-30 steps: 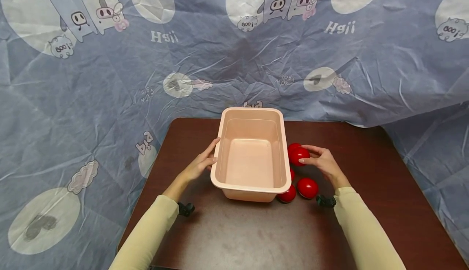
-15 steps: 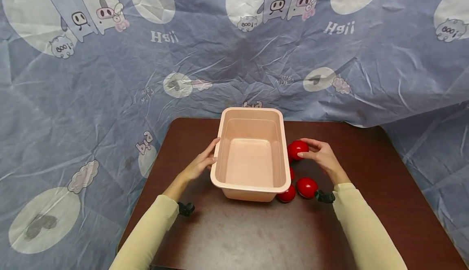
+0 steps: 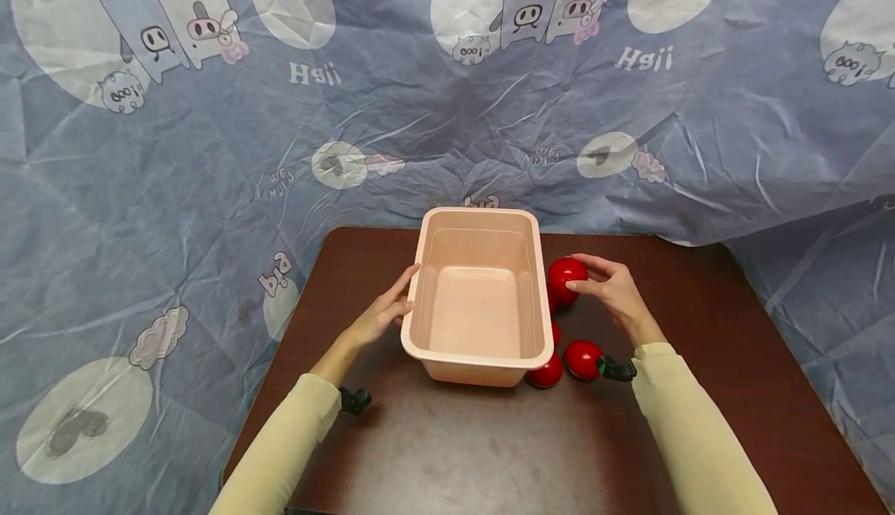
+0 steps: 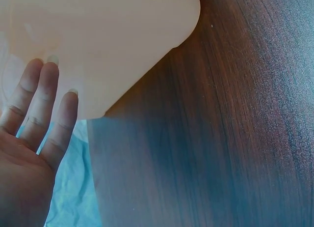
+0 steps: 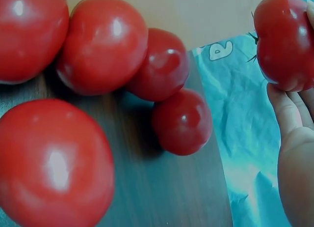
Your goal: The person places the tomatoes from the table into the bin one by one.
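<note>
A glossy, round red tomato (image 3: 565,276), pinched by the right hand (image 3: 618,291), has moved slightly farther back, right of the peach rectangular plastic tub (image 3: 475,374) (apparently lifted, though outside it); the left hand (image 3: 377,317), fingers straight, touches the tub's left wall. The tub's rim partly hides other red tomatoes (image 3: 546,375).

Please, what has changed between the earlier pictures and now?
The right hand and the tomato it holds have moved up in the head view. Nothing was let go. The left hand, peach basin and other tomatoes stayed as they were.
</note>
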### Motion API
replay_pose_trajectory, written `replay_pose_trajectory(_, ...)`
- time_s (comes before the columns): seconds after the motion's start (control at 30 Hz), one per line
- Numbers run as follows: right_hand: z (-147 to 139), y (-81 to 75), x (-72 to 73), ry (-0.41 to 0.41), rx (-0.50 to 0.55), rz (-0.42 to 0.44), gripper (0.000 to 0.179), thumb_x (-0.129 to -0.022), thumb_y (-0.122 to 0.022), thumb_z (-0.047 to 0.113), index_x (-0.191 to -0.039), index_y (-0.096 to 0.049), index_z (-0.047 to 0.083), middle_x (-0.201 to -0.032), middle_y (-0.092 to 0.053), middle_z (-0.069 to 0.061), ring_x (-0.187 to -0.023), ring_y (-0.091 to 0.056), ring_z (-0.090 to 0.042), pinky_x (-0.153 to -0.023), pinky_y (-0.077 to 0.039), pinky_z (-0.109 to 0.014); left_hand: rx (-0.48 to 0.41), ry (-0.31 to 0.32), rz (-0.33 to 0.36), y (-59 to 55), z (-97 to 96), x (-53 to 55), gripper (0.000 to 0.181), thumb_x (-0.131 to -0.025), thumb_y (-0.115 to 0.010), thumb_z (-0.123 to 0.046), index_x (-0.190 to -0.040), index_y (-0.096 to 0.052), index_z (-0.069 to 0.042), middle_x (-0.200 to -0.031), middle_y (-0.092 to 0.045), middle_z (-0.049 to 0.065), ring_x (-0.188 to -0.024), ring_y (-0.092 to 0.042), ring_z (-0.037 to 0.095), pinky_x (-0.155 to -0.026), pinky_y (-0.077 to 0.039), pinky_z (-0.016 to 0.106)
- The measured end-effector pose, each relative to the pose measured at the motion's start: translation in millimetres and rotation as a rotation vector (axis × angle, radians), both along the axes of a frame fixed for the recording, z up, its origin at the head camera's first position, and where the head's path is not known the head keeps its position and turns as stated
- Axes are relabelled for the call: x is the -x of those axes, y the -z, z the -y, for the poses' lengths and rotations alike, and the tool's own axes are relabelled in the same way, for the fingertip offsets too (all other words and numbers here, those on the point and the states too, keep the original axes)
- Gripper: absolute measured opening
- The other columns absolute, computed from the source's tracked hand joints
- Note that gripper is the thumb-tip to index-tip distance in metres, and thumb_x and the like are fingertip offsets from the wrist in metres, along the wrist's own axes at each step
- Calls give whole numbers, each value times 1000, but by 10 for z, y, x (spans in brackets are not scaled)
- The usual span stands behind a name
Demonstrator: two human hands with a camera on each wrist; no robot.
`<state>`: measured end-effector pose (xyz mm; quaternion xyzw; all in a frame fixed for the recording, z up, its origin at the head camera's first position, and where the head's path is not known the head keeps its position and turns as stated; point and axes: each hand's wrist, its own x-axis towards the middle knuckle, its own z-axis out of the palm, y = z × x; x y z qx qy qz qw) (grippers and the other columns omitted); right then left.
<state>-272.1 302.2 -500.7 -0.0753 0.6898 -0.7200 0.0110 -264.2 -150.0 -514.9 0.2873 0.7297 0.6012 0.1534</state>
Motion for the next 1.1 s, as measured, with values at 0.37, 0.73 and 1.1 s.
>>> replay_pose_trajectory(0.37,152,-248,54,36,54,-27,60,-80,-73,-4,-135,-50,-8,-108,-70,6,-92,-69,-9,-78,-56,-21,43,-2,2,-280,-7,-117,68,-99,-42,-9,-158,-8,-9,-112,-61,37,-101,-61,50,-74,-57,38)
replay_pose_trajectory(0.73,333,-411,98,8,86,-55,60,-78,-73,-8,-134,-50,-11,-102,-73,5,-90,-70,-9,-76,-57,-22,31,6,25,-259,-14,-106,68,-99,-42,-9,-158,-9,-13,-116,-61,37,-104,-60,50,-76,-57,38)
replay_pose_trajectory(1.1,542,-474,156,-55,115,-43,61,-78,-72,-10,-135,-50,-11,-105,-72,4,-92,-70,-11,-69,-59,-29,19,9,14,-248,-8,-107,67,-100,-41,-8,-158,-8,-10,-113,-62,35,-104,-59,53,-77,-57,42)
